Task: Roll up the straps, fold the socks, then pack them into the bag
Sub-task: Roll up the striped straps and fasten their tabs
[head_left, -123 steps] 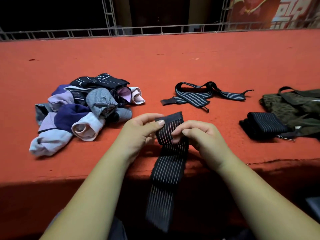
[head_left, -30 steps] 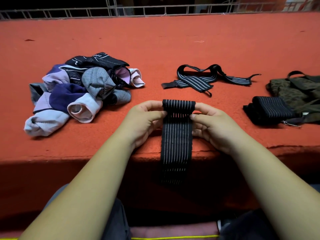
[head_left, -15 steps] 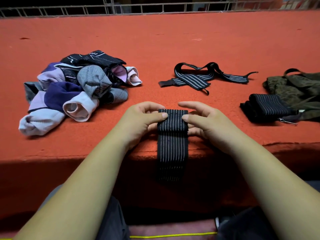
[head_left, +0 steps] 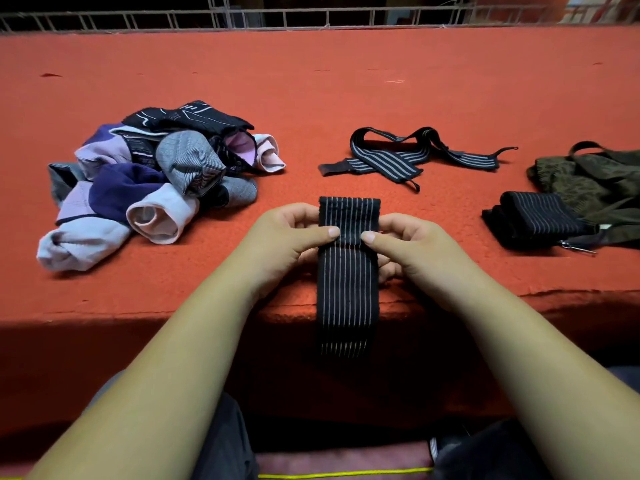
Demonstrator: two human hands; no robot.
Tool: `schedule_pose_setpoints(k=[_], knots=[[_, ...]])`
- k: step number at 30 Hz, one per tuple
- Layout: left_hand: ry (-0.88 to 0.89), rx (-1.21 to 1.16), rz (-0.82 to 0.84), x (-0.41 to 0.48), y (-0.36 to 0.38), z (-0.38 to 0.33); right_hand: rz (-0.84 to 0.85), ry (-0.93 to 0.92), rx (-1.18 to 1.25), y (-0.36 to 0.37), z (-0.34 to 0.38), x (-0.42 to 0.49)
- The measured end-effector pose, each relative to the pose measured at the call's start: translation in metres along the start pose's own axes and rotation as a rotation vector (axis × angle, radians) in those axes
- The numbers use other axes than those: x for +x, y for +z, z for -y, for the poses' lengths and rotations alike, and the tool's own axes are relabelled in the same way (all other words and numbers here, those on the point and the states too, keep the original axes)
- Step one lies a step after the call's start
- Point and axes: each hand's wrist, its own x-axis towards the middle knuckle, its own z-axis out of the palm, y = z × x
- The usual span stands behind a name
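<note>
A black strap with thin white stripes (head_left: 348, 289) lies over the front edge of the red surface, its far end rolled into a short roll and its tail hanging down. My left hand (head_left: 287, 237) and my right hand (head_left: 408, 244) pinch that roll from either side, thumbs on top. A second striped strap (head_left: 391, 157) lies loose and tangled further back. A rolled black strap (head_left: 533, 218) rests to the right, against the olive bag (head_left: 588, 181). The pile of socks (head_left: 152, 178) sits at the left.
The red carpeted surface (head_left: 346, 81) stretches back to a metal railing (head_left: 311, 15). Its front edge drops off just below my hands. My knees in dark trousers show at the bottom.
The hanging tail has grown much shorter since the oldest frame as the strap rolled up. Since half a second ago the roll has turned forward and my thumbs have shifted on top of it.
</note>
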Motion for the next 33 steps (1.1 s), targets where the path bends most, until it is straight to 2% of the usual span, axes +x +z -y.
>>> schedule_pose_setpoints(k=[3, 6, 11, 16, 19, 25, 29, 33], knots=[[0.035, -0.025, -0.051, 0.004, 0.001, 0.001, -0.031, 0.001, 0.006, 0.001, -0.001, 0.002], [0.024, -0.045, -0.029, 0.006, 0.001, 0.002, -0.083, -0.022, 0.035, 0.001, 0.000, 0.002], [-0.137, -0.110, 0.042, 0.003, 0.003, -0.001, -0.102, -0.026, 0.174, 0.001, 0.001, 0.003], [-0.197, -0.108, 0.077, -0.002, 0.006, -0.007, -0.131, -0.018, 0.251, -0.004, 0.003, 0.002], [-0.168, -0.088, 0.082, -0.004, 0.006, -0.004, -0.106, -0.013, 0.248, -0.003, 0.005, -0.002], [-0.062, -0.034, -0.016, -0.001, 0.001, 0.002, -0.042, 0.028, 0.249, -0.001, 0.007, 0.002], [0.014, -0.085, -0.054, 0.000, 0.005, 0.000, 0.073, 0.052, 0.044, -0.004, 0.003, -0.001], [0.017, -0.087, -0.022, 0.000, 0.005, 0.002, 0.022, 0.017, 0.011, -0.002, -0.001, -0.001]])
